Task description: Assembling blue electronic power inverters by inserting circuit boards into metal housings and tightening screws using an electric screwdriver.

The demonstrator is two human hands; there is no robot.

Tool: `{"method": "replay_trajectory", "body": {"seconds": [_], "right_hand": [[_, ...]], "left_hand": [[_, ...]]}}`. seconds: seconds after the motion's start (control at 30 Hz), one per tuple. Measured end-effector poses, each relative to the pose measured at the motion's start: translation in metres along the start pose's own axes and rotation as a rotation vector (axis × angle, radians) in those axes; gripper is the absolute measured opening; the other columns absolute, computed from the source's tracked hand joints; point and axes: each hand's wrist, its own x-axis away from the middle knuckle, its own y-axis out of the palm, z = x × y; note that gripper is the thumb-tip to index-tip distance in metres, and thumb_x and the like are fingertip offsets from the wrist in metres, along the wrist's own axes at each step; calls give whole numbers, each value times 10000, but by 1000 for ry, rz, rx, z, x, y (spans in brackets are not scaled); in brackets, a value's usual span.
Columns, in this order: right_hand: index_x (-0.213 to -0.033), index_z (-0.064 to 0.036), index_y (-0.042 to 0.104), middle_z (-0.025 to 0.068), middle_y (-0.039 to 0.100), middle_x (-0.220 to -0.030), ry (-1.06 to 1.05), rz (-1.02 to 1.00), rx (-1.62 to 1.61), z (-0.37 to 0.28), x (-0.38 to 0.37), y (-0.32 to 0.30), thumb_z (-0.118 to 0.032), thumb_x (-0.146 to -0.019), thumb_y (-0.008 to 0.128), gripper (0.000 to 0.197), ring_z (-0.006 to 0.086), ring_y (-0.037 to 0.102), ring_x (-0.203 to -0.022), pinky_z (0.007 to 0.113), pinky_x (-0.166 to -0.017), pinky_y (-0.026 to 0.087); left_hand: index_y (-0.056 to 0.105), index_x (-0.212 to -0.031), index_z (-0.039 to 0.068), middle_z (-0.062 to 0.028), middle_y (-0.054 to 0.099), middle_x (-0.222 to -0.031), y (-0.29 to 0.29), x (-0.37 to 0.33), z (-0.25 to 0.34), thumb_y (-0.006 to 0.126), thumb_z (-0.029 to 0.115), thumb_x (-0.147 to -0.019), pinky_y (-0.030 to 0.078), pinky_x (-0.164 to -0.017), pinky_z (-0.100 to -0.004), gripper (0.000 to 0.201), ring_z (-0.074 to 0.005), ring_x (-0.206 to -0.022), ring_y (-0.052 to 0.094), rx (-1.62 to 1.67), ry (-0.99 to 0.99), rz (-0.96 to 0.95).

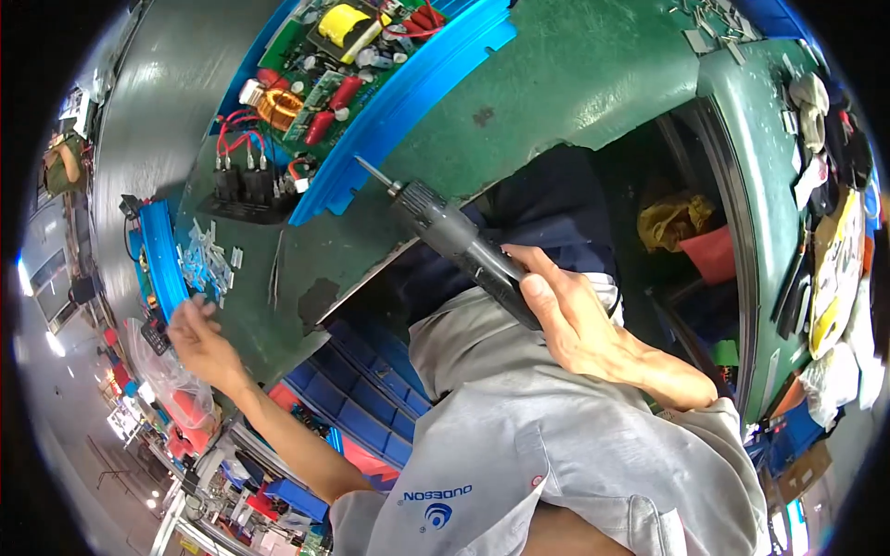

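Note:
My right hand [584, 324] is wrapped round a black electric screwdriver [454, 232]. Its thin bit points up and left, near the edge of a blue metal casing [417, 97]. Inside the casing is a green circuit board with a yellow-wound transformer [345, 30], a copper coil [278, 108] and red capacitors. Red wires run to a black end panel [248, 190] with terminals. Out to the left, my left hand [204, 350] has its fingers partly apart, nothing visible in them. It is beside a second blue casing [164, 255] and a pile of small metal strips [209, 264].
The green tabletop [575, 56] has a worn front edge near my lap. A clear plastic bag [171, 380] hangs at the left. More metal pieces [728, 32] lie at the far right. Blue bins [348, 394] sit below the table. Cloths and bags crowd the right side.

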Motion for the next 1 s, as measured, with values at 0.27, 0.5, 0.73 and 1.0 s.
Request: {"method": "replay_trajectory", "body": {"seconds": [0.27, 0.5, 0.73, 1.0], "right_hand": [[-1382, 25, 466, 116, 505, -647, -106, 81, -6, 12, -3, 9, -372, -1101, 311, 511, 215, 503, -566, 361, -588, 399], [-1384, 19, 472, 128, 531, -669, -68, 52, 8, 6, -10, 2, -389, -1100, 319, 520, 215, 516, -580, 352, -598, 412], [-1361, 21, 512, 67, 625, -815, 9, -52, -234, -6, -10, -4, -436, -1111, 236, 589, 153, 573, -738, 312, -730, 461], [-1319, -20, 548, 83, 653, -777, 331, -149, -578, 1, 1, 7, -726, -991, 285, 821, 139, 583, -629, 286, -572, 464]], "left_hand": [[661, -1175, -58, -151, 733, -995, 68, 26, 179, 609, 81, -1009, 559, -812, -276, 223, -157, -882, 699, 222, 242, -315], [720, -976, 54, -32, 714, -920, 116, 18, 210, 724, 22, -876, 501, -761, -293, 105, -143, -802, 658, -118, 688, -485], [704, -898, 47, -85, 618, -1259, 113, 12, 211, 745, 48, -816, 478, -901, -404, 92, -318, -1123, 556, -231, 831, -460], [715, -889, 8, -190, 362, -1587, 118, 8, 192, 779, 30, -794, 397, -1117, -450, 116, -386, -1388, 434, 0, 668, -641]]}}
